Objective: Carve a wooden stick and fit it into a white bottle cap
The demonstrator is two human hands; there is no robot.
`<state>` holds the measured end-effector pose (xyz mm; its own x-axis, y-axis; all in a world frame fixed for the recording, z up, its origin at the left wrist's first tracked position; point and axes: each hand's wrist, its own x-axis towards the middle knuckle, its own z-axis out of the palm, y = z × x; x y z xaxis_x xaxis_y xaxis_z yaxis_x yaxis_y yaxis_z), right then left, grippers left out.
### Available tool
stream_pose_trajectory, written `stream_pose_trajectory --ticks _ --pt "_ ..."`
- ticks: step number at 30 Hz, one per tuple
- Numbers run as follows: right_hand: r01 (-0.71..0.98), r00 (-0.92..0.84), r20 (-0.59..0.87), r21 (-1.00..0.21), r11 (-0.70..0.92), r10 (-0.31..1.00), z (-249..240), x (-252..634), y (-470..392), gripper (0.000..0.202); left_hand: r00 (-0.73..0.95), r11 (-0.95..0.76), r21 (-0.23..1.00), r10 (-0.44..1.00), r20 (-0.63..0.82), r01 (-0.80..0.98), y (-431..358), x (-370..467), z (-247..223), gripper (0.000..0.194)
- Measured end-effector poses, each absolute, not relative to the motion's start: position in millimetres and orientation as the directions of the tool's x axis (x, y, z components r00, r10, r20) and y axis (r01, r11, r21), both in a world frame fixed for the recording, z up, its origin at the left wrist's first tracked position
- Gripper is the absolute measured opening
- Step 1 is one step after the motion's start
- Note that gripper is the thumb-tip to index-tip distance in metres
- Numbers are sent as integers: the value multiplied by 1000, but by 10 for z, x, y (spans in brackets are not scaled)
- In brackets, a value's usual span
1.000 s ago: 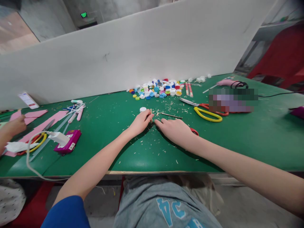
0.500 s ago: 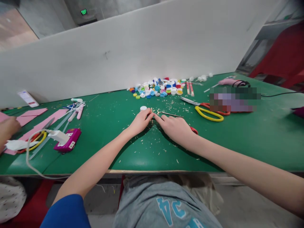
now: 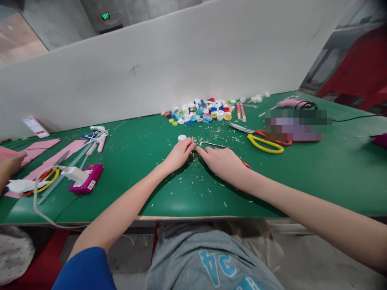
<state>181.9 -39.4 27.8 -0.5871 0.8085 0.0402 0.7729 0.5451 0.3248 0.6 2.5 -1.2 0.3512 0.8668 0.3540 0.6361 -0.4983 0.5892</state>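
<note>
While our left hand [image 3: 180, 154] pinches a thin wooden stick [image 3: 192, 139] over the green table [image 3: 127, 161], its fingers hide all but short bits. Our right hand [image 3: 223, 162], just beside it, covers most of a red object [image 3: 246, 164]; we cannot tell how its tucked fingers grip. Beside the scissors [image 3: 266, 144], pixelation [image 3: 298, 125] blots things out, and the left edge crops another person's hand [image 3: 11, 164].

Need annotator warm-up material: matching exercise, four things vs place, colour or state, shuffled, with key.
Things:
1. stick
2. cap pile
3. power strip
4. exit sign

Matches:
A. lit green
B. held in the left hand
C. purple
D. in front of the white partition

Pairs: 1-B; 2-D; 3-C; 4-A
</note>
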Motion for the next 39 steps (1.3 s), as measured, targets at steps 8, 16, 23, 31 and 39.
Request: stream_pose_trajectory --ticks 8,16,23,31,39 --pt "723 -644 28 350 596 764 241 1826 -389 38 351 -496 596 868 350 632 21 14 -9 25" --pt "734 -652 96 330 593 752 222 1865 -344 38 361 -504 585 864 352 636 33 5 -25 24" --pt "744 -643 115 331 581 757 255 1871 -335 42 358 -505 579 863 358 640 35 11 -32 23" --pt "757 -620 43 294 583 783 333 1847 -370 41 366 -511 583 860 356 632 40 5 -42 24" --pt "759 -609 16 302 577 793 355 1843 -364 41 367 -506 583 863 348 636 28 17 -23 23"
